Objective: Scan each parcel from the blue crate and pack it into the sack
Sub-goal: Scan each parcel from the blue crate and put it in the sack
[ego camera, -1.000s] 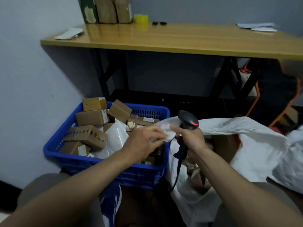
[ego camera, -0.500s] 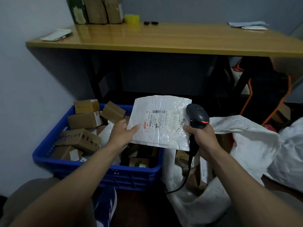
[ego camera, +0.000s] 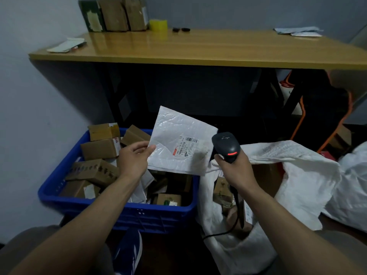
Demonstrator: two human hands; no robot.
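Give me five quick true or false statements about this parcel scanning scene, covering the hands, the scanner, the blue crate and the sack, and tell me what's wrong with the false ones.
1. The left hand holds the white plastic mailer parcel above the blue plastic crate. True.
2. The black handheld barcode scanner lies inside the crate. False: the right hand grips it.
3. The white woven sack stands open to the right of the crate. True.
4. The crate is empty. False: brown cardboard boxes lie in it.
5. The yellow tape roll sits in the sack. False: it stands on the wooden table.
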